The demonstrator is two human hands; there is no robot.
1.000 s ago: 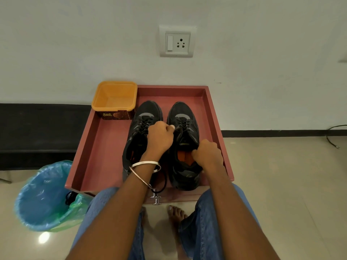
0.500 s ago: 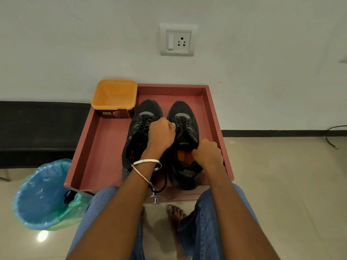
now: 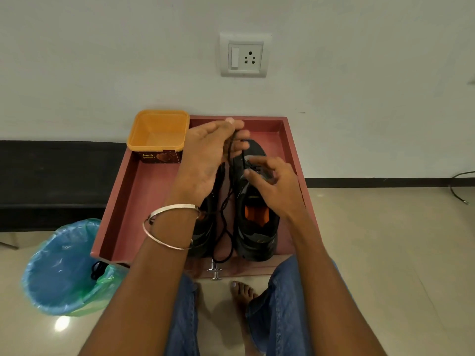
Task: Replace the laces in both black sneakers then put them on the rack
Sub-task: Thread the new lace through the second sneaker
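Head view, person seated over a red-brown tray (image 3: 123,206) set on the floor against a white wall. Two black sneakers lie side by side in the tray, toes toward the far wall. The right sneaker (image 3: 257,227) is in plain sight, with orange lining showing in its opening; the left sneaker (image 3: 203,235) is mostly hidden behind the left forearm. Left hand (image 3: 205,160) is raised over the far part of the tray, palm turned toward the camera, thumb and fingertips pinching a black lace (image 3: 226,209) near its upper end. The lace drops from that pinch down between the two sneakers and ends in a loose loop at the near edge of the tray. Right hand (image 3: 272,186) hovers over the laced front of the right sneaker, fingers loosely curled, thumb and forefinger close together at the eyelets; cannot tell whether they actually pinch anything there. Two metal bangles (image 3: 169,227) sit on the left wrist. An orange tub (image 3: 159,134) stands in the far left corner of the tray. A bin with a blue liner (image 3: 61,265) stands on the floor left of the tray, something black hanging at its right rim. A wall socket (image 3: 245,55) is above the tray. A metal knob (image 3: 215,271) projects from the tray's near wall.
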